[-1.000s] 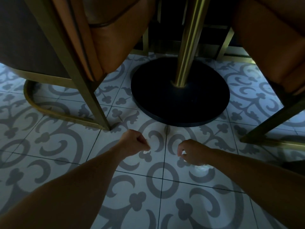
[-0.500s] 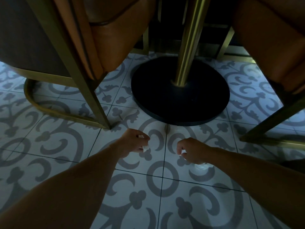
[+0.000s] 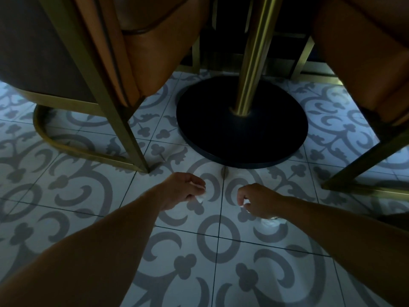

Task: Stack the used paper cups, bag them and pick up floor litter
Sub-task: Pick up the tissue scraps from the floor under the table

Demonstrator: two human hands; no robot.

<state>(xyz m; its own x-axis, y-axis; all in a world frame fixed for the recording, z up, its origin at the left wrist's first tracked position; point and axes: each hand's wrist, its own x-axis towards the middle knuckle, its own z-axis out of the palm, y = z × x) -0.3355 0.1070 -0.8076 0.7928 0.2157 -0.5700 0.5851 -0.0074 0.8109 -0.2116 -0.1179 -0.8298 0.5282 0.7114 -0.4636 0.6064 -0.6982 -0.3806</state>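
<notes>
I am low over a patterned tile floor [image 3: 124, 218], under a table. My left hand [image 3: 182, 190] hovers just above the tiles, its fingertips pinched on a small white paper scrap [image 3: 201, 197]. My right hand [image 3: 260, 201] is a hand's width to its right, curled, with another small white scrap [image 3: 245, 204] at its fingertips. A pale crumpled bit [image 3: 270, 222] shows under the right wrist; the dim light hides what it is. No cups or bag are in view.
The table's black round base [image 3: 265, 138] and brass pole [image 3: 252, 63] stand just beyond my hands. A brass-framed, tan-cushioned chair [image 3: 124, 111] stands at the left, and another chair's leg [image 3: 363, 165] at the right.
My left hand has loosened from a tight fist to a fingertip pinch, and a white scrap now shows at its fingers. Both hands have stayed nearly in place.
</notes>
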